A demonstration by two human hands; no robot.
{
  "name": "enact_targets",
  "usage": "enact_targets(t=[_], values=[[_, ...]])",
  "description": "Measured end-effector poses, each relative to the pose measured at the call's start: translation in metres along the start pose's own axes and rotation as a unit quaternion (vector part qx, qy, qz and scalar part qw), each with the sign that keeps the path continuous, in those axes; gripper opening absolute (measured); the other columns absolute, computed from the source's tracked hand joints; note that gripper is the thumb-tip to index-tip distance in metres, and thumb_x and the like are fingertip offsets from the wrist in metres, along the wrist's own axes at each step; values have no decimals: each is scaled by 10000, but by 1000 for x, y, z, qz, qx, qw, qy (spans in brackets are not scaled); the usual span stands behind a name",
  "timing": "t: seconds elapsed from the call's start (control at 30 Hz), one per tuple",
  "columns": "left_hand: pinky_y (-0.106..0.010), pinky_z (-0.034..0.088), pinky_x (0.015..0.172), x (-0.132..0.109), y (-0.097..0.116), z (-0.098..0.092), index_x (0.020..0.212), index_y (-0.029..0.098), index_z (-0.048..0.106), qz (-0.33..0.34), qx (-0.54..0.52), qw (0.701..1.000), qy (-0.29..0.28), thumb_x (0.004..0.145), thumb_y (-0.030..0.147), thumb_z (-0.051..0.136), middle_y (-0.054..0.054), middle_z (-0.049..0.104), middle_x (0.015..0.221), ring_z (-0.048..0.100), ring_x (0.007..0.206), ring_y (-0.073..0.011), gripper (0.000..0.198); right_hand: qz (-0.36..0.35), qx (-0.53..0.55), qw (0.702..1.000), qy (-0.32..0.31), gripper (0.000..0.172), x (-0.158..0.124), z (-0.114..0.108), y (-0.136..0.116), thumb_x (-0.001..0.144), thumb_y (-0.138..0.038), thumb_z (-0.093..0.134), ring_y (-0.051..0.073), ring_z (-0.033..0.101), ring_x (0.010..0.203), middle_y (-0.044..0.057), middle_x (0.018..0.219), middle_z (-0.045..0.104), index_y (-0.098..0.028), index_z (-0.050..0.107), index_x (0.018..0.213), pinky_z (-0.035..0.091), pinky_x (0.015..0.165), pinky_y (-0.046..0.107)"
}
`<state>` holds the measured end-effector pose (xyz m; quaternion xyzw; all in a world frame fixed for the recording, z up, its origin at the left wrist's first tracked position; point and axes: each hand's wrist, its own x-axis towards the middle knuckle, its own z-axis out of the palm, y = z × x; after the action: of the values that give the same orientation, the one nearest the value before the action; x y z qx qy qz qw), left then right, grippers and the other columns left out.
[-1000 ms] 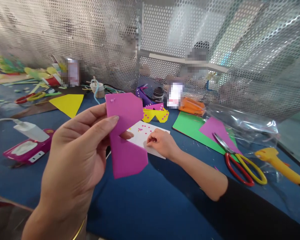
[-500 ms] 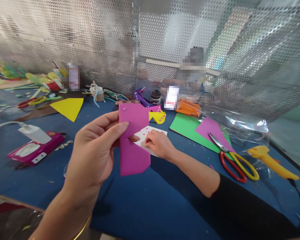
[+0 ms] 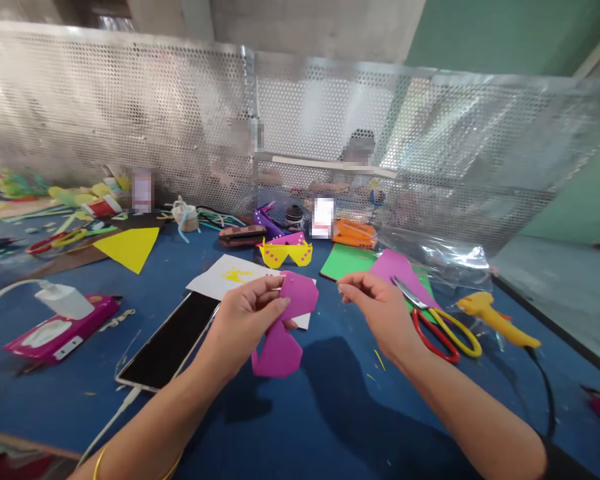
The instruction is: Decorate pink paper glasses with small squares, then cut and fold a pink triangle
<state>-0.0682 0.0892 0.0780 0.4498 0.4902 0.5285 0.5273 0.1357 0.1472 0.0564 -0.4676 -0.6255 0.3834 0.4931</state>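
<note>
My left hand [image 3: 245,323] grips a purple foam eyeglasses-shaped cutout [image 3: 283,353] between thumb and fingers, holding it upright on end above the table. A small pale bit sticks to its upper part. To the right, my right hand [image 3: 380,310] is closed in a pinch at the fingertips; whatever is in it is too small to make out. Behind the cutout lies a white paper sheet [image 3: 207,279] bearing yellow dots and a few pink ones. Yellow foam glasses with pink dots [image 3: 286,255] stand just beyond the paper.
Scissors [image 3: 437,327] lie on purple foam [image 3: 393,263] and a green sheet [image 3: 337,263], with a yellow glue gun [image 3: 500,323] further right. A phone [image 3: 173,343] and a purple power strip [image 3: 75,327] with cables occupy the left. A perforated metal screen [image 3: 190,113] stands behind.
My right hand has lifted off the white paper and moved right, fingers pinched. My left hand has lowered the purple cutout away from my face and turned it slightly. The view has shifted.
</note>
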Motion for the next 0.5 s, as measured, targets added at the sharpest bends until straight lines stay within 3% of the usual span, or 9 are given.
enact_targets(t=[0.1, 0.23, 0.37, 0.5], values=[[-225, 510, 487, 1, 1, 14, 1031, 199, 535, 2, 41, 999, -2, 745, 294, 714, 0, 730, 752, 697, 567, -170, 350, 34, 54, 998, 18, 130, -17, -15, -6, 765, -333, 677, 132, 572, 691, -18, 713, 620, -204, 662, 766, 449, 717, 284], [-219, 477, 463, 0, 0, 36, 828, 222, 440, 20, 66, 997, -19, 739, 279, 694, 69, 637, 630, 694, 536, -178, 275, 31, 92, 995, 17, 110, -36, -23, -15, 769, -316, 673, 124, 573, 682, -27, 698, 614, -213, 648, 740, 454, 688, 267], [-241, 514, 528, -2, -3, 56, 745, 196, 516, 53, 108, 992, -45, 732, 217, 650, 67, 605, 670, 696, 551, -155, 137, 9, 121, 992, 31, 95, -46, -25, -19, 764, -307, 681, 131, 595, 669, -20, 704, 637, -217, 660, 787, 486, 665, 268], [-230, 505, 549, -3, -10, 70, 757, 187, 608, 41, 130, 990, -41, 749, 179, 590, 35, 642, 655, 711, 614, -162, 21, 15, 148, 988, 41, 134, -50, -24, -14, 755, -309, 694, 143, 631, 696, -11, 737, 663, -215, 655, 842, 519, 686, 283]])
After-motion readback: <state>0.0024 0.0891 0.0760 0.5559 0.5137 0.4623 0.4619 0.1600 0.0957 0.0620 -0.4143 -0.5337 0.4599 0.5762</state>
